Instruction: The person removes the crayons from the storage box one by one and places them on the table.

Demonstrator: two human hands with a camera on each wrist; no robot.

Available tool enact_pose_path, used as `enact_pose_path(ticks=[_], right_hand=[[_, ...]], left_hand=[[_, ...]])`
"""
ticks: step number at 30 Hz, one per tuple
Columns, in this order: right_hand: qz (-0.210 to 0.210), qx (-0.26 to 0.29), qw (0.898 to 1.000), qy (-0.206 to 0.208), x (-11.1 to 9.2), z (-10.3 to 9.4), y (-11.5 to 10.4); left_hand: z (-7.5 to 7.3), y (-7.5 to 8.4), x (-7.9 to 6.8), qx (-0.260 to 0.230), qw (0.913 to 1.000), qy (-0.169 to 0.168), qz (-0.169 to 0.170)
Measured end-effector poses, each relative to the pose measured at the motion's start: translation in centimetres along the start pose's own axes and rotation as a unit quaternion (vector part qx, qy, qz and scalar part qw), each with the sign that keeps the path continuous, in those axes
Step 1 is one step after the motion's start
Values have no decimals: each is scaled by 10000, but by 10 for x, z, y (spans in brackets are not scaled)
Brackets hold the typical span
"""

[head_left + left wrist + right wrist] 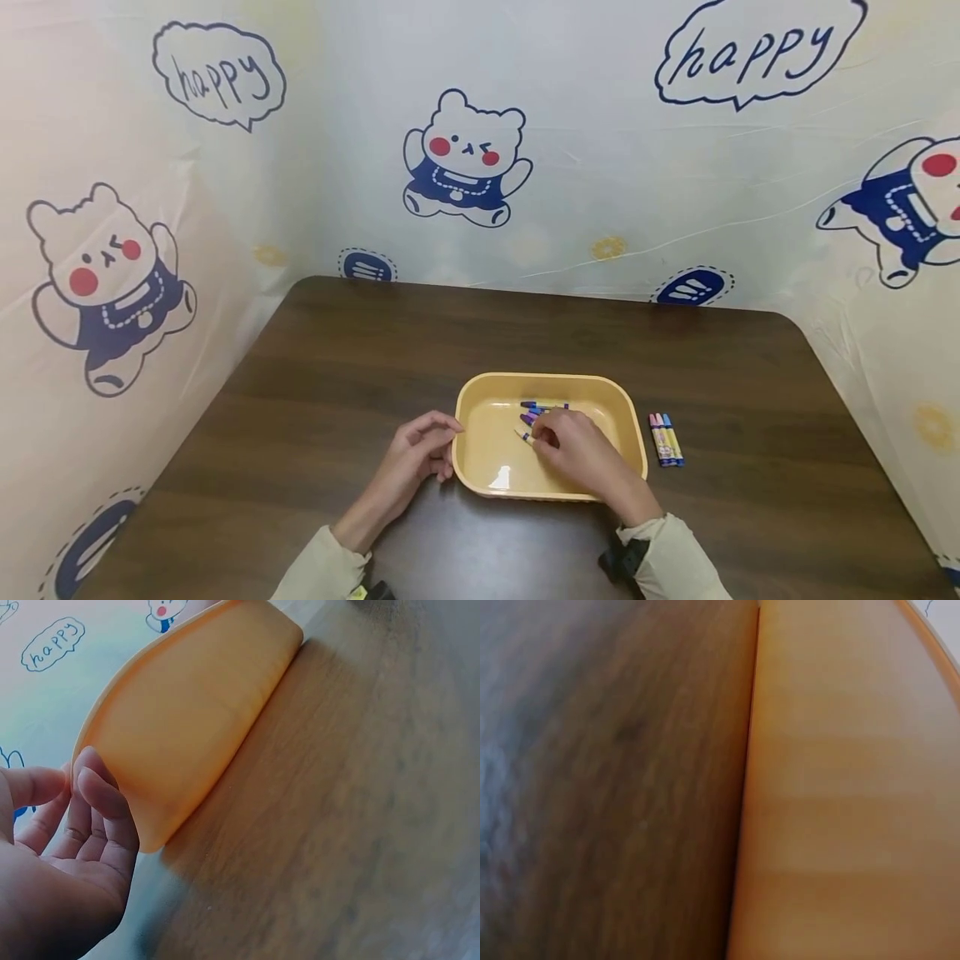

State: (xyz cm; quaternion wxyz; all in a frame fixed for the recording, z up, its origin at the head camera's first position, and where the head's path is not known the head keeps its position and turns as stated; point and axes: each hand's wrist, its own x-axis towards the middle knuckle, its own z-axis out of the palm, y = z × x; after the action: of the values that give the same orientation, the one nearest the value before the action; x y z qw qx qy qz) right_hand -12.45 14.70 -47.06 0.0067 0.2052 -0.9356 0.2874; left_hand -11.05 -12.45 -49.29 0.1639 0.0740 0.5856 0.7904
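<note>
A yellow rectangular tray (480, 483) stands on the table, and several crayons (551, 406) with dark blue and purple tips lie inside it. My left hand (420, 450) pinches the tray's left rim between thumb and fingers; the left wrist view shows the hand (82, 847) at the edge of the tray wall (180, 712). Over the tray's right half reaches my right hand (577, 450), its fingers curled around the end of a pale-tipped crayon (523, 436). Only the tray's outer side (847, 787) and the tabletop appear in the right wrist view; that hand is out of its frame.
To the right of the tray, three crayons (666, 440) with pink and blue tips lie side by side on the dark wooden table (337, 350). A patterned curtain (585, 167) with cartoon bears surrounds the table's back and sides.
</note>
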Motion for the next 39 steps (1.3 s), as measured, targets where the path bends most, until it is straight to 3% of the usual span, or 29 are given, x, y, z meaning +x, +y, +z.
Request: enact_pose_path(ticks=[7,17,23,39], right_hand=[[-68,-280,9993,-240,-2,6,0],[-580,-333,9973,308,-1,7,-1],[-336,-38,9992,226,1,5,-3],[-150,124,9977,644,0,-1,0]], left_hand=[[-2,-1,-5,-38,9999,3,-149],[-2,-1,-10,-24,9999,140,-61],[-6,-2,-9,37,10000,-20,-43],[-6,0,1,65,9994,-339,-42]])
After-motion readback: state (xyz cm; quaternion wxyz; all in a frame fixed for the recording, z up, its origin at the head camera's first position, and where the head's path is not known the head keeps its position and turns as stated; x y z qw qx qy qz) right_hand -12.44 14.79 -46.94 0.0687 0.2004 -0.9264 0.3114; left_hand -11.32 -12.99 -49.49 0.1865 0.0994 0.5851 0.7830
